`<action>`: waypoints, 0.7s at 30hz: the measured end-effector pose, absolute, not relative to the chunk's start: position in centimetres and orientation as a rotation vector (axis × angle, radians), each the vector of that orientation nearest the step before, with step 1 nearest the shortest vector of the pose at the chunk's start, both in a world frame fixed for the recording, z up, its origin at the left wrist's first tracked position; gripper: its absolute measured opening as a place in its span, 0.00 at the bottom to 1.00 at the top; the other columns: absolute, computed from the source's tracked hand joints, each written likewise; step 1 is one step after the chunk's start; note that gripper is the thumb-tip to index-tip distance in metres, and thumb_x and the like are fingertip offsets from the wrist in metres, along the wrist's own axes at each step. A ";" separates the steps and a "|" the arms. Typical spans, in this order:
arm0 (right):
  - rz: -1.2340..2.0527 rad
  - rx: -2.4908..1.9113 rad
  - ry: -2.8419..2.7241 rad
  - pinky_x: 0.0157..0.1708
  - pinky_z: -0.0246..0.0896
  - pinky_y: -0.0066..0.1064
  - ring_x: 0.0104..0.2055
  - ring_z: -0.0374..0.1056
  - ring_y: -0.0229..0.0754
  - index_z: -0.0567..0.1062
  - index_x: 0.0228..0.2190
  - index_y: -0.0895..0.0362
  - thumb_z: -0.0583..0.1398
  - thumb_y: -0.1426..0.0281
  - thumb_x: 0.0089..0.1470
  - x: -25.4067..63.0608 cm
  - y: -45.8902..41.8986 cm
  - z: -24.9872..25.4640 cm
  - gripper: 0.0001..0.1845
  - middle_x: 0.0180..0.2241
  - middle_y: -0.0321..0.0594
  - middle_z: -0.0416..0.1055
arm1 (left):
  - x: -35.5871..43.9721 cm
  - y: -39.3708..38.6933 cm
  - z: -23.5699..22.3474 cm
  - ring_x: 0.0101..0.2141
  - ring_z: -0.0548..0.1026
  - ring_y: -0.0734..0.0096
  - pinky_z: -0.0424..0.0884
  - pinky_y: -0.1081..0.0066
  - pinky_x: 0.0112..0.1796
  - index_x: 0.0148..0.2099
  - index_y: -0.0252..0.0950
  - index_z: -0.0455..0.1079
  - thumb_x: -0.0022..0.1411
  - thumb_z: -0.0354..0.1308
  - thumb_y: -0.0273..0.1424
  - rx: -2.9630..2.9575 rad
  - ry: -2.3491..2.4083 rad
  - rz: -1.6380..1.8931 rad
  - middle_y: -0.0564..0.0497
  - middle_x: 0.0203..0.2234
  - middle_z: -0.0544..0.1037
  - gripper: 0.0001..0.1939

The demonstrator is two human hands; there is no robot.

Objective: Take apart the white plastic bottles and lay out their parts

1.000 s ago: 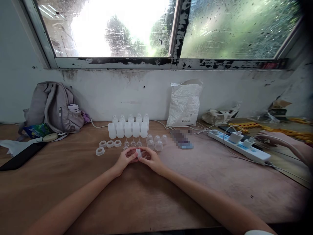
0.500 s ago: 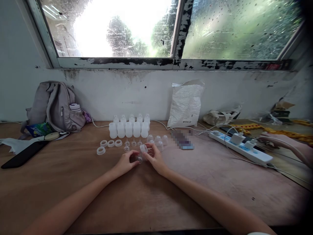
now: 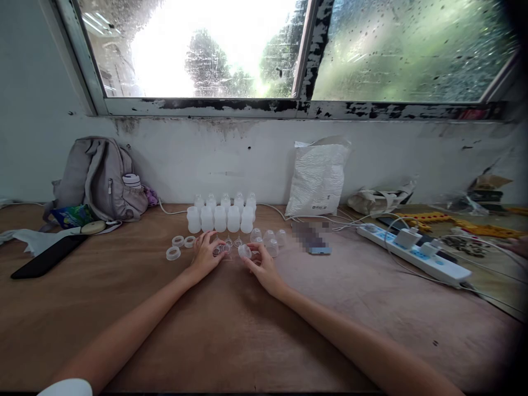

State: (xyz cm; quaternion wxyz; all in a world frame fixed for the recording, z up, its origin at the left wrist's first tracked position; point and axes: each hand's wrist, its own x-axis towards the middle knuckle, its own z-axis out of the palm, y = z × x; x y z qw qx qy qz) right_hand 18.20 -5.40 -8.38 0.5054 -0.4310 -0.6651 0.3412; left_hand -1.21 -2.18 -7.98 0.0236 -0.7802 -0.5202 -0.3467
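Observation:
My right hand (image 3: 266, 272) pinches a translucent screw ring (image 3: 245, 251) just above the table. My left hand (image 3: 203, 257) is curled over the clear bottle teats, its thumb and fingertips around one teat (image 3: 218, 250) that is partly hidden. More clear teats (image 3: 238, 242) stand close by. Left of that hand lie several white screw rings (image 3: 173, 253). Clear dome caps (image 3: 270, 243) are grouped beyond my right hand. Behind everything stands a row of frosted white bottles (image 3: 220, 219), with clear-topped bottles (image 3: 225, 199) in a row behind them.
A grey backpack (image 3: 99, 181) and a black flat case (image 3: 49, 257) are on the left. A white plastic bag (image 3: 317, 176) leans on the wall. A power strip (image 3: 416, 256) with plugs and cables lies right, near a phone (image 3: 319, 250). Another person's hand (image 3: 520, 246) shows at the right edge.
My left hand has moved up and left, from beside the ring to the teats. My right hand still holds the ring. The other person's hand has drawn back rightward. The view has shifted slightly.

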 end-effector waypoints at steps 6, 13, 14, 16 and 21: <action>0.820 -1.057 -1.616 0.21 0.62 0.25 0.28 0.64 0.36 0.64 0.38 0.56 0.59 0.64 0.45 18.1 -5.4 -8.3 0.18 0.38 0.41 0.64 | -1.1 -1.8 -8.5 0.52 0.54 0.53 0.47 0.51 0.50 0.37 0.41 0.71 0.53 0.55 0.38 -2.491 -1.620 -0.930 0.46 0.49 0.63 0.11; 0.753 -1.065 -1.675 0.24 0.63 0.27 0.28 0.63 0.36 0.65 0.39 0.56 0.58 0.67 0.45 18.0 -5.3 -8.5 0.16 0.36 0.40 0.66 | -1.1 -2.1 -8.3 0.51 0.56 0.55 0.49 0.53 0.50 0.43 0.40 0.67 0.53 0.54 0.38 -2.465 -1.569 -1.005 0.44 0.49 0.63 0.15; 0.733 -1.067 -1.698 0.26 0.63 0.28 0.28 0.63 0.36 0.66 0.39 0.56 0.58 0.68 0.45 18.1 -5.2 -8.6 0.16 0.36 0.40 0.66 | -1.1 -2.3 -8.1 0.51 0.57 0.56 0.50 0.54 0.50 0.45 0.39 0.66 0.53 0.54 0.37 -2.481 -1.513 -1.046 0.43 0.49 0.63 0.17; 0.698 -1.061 -1.741 0.28 0.63 0.28 0.29 0.64 0.36 0.67 0.39 0.56 0.58 0.70 0.44 18.1 -5.0 -8.9 0.17 0.36 0.40 0.66 | -1.1 -3.0 -7.6 0.51 0.58 0.59 0.52 0.58 0.50 0.48 0.39 0.64 0.54 0.54 0.36 -2.605 -1.328 -1.063 0.44 0.49 0.63 0.18; 0.760 -0.964 -1.817 0.30 0.64 0.27 0.31 0.65 0.35 0.65 0.42 0.56 0.58 0.76 0.42 18.1 -5.0 -9.1 0.22 0.39 0.40 0.67 | -0.7 -4.2 -7.3 0.48 0.61 0.63 0.56 0.63 0.49 0.43 0.40 0.67 0.58 0.49 0.34 -2.844 -1.000 -0.884 0.46 0.47 0.64 0.11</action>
